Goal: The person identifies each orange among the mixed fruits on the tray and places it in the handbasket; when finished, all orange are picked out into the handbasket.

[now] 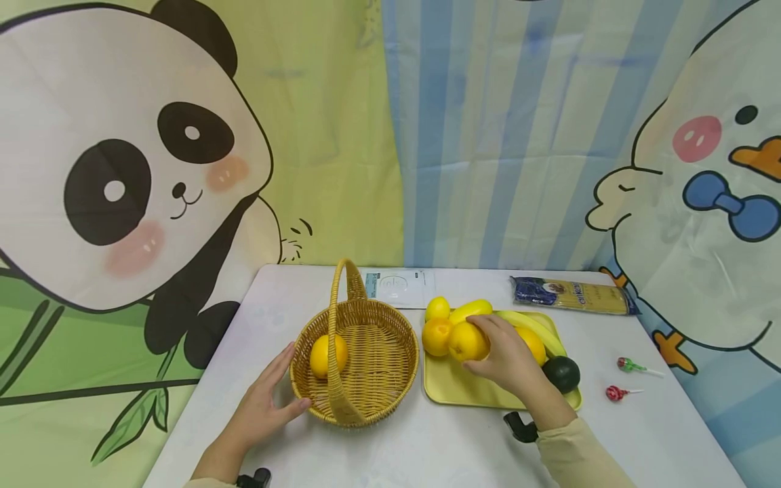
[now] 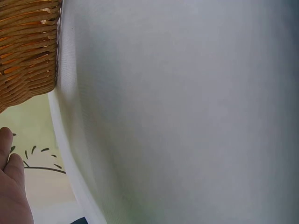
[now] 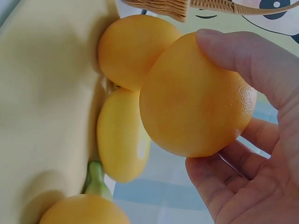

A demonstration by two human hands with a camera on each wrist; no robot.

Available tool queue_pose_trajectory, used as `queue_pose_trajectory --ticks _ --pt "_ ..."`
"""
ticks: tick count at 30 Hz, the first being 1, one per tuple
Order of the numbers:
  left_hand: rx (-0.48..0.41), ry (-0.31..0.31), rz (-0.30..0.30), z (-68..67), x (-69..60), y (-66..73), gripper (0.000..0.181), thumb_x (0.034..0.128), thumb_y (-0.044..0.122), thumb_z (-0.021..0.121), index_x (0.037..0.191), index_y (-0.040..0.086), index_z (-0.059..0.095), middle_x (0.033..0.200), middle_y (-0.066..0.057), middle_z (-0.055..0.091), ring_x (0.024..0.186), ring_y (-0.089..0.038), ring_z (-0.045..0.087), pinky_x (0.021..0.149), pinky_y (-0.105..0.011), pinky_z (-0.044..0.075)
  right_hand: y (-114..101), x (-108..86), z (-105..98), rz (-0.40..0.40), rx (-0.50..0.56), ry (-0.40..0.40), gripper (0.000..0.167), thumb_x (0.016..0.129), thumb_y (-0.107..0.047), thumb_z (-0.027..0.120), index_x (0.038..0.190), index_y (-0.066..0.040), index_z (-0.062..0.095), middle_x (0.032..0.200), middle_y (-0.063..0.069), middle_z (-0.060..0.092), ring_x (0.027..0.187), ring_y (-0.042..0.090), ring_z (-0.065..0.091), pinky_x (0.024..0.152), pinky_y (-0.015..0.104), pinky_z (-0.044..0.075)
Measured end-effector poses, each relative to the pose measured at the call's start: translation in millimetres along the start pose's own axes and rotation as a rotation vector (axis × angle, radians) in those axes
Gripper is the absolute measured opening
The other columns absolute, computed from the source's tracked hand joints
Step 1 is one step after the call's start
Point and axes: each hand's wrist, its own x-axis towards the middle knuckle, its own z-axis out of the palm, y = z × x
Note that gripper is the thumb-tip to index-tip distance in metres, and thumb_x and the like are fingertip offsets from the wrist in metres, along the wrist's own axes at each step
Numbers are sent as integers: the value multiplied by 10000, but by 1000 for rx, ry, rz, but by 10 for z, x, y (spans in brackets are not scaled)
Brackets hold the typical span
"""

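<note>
An orange [image 3: 196, 100] is gripped between the thumb and fingers of my right hand [image 1: 509, 356], just above the yellow tray [image 1: 451, 396]. On that tray lie a second orange [image 1: 436, 337], a lemon [image 1: 437, 308], a long yellow fruit [image 1: 471, 310], a banana [image 1: 539, 329], another orange [image 1: 532, 344] partly behind the hand, and a dark green avocado-like fruit [image 1: 561, 374]. To the left stands a wicker basket [image 1: 390, 407] with one orange [image 1: 320, 357] inside, beneath its arched handle. My left hand [image 1: 265, 396] rests against the basket's left side, fingers extended.
Behind the basket lies a flat white packet [image 1: 399, 288]. A blue and yellow pasta pack [image 1: 573, 295] is at the back right. Green and red lollipops [image 1: 616, 393] lie near the table's right side. A printed curtain [image 1: 488, 135] hangs behind the table.
</note>
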Motion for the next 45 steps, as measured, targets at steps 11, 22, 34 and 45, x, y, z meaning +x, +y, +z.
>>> queue_pose_trajectory --ticks 11,22,34,45 --pt "4 2 6 -4 -2 18 1066 803 449 889 1661 208 305 1734 -59 298 1546 -436 351 1181 -732 350 -108 57 -71 -29 15 6 819 712 -249 974 1426 -101 600 1425 115 606 1264 333 599 1065 557 560" --pt "8 0 -6 -35 5 37 1067 803 456 887 1662 208 305 1735 -43 298 1545 -434 353 1183 -731 349 -262 158 -141 -79 27 20 820 709 -240 979 1426 -117 602 1417 90 616 1263 312 607 1063 535 569" --pt "19 6 -1 -8 -10 34 1071 801 464 886 1661 197 306 1739 -15 287 1546 -424 359 1181 -724 357 -404 254 -150 -105 47 20 816 717 -259 975 1433 -140 602 1425 84 614 1293 324 602 1073 549 560" --pt "24 3 -10 -13 -14 47 1067 806 479 881 1662 209 304 1728 -65 315 1542 -427 364 1182 -719 362 -541 357 -152 -160 63 37 814 707 -248 979 1427 -158 609 1431 67 615 1299 323 597 1057 541 563"
